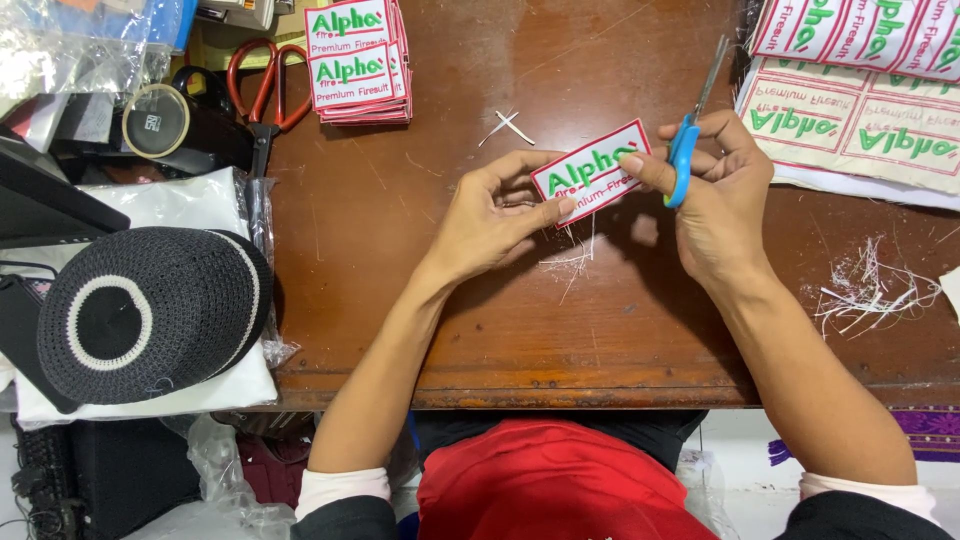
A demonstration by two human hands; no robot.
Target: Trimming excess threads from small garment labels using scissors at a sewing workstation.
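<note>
a cut patch [590, 172] sat above the middle of the table [620, 330], between the left hand [495, 215] on its left and the right hand [715, 195] on its right. small scissors [690, 130] lay in the right hand, blades pointing away. thread trimmings [570, 262] lay just below the patch; more trimmings [868, 290] lay near the right edge. an uncut sheet of patches [855, 120] lay at the far right. a stack of patches [358, 60] stood far left of centre, large scissors [265, 90] beside it. a knitted cap [150, 315] rested on folded cloth [190, 205] at the table's left end.
</note>
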